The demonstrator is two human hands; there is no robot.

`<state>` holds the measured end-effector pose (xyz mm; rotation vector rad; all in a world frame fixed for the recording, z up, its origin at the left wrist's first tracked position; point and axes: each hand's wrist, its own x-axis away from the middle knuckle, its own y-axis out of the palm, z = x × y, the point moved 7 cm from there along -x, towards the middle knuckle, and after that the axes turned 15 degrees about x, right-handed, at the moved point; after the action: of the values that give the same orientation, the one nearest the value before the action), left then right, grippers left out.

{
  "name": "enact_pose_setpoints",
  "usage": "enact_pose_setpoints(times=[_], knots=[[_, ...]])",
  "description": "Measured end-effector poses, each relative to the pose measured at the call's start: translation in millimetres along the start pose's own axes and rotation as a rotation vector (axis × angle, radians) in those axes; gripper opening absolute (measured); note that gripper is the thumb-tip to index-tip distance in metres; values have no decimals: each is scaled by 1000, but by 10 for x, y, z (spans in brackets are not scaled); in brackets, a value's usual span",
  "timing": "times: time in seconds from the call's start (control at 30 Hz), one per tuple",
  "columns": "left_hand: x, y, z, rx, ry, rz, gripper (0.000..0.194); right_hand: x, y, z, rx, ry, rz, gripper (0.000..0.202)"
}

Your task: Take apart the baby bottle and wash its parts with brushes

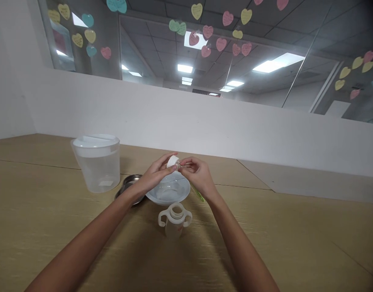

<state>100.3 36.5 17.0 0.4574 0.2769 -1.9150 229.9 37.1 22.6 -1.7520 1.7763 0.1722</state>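
Note:
My left hand [157, 172] holds a white bottle cap ring [172, 161] above a translucent bowl [169, 192]. Close beside it, my right hand [197, 172] pinches a small clear piece [179, 165] at the ring's right side; its exact shape is too small to tell. Nearer to me, an open bottle with two handles [175, 220] stands upright on the table. A green-handled item [199, 194] lies partly hidden behind my right hand.
On the wooden table [52, 227], a translucent lidded pitcher [98, 164] stands at the left. A metal tray [130, 182] sits between it and the bowl, partly covered by my left forearm. A white wall [174, 117] runs behind.

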Motion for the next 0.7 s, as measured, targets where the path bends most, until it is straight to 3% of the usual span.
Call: enact_pose_setpoints(times=[0.17, 0.4, 0.7], knots=[[22, -15, 167, 51, 124, -45, 45, 54, 18, -148, -96, -76, -22, 22], [138, 27, 438, -97, 197, -112, 40, 142, 2, -323, -85, -175, -31, 23], [204, 127, 486, -196, 239, -131, 37, 160, -51, -310, -47, -182, 152, 11]])
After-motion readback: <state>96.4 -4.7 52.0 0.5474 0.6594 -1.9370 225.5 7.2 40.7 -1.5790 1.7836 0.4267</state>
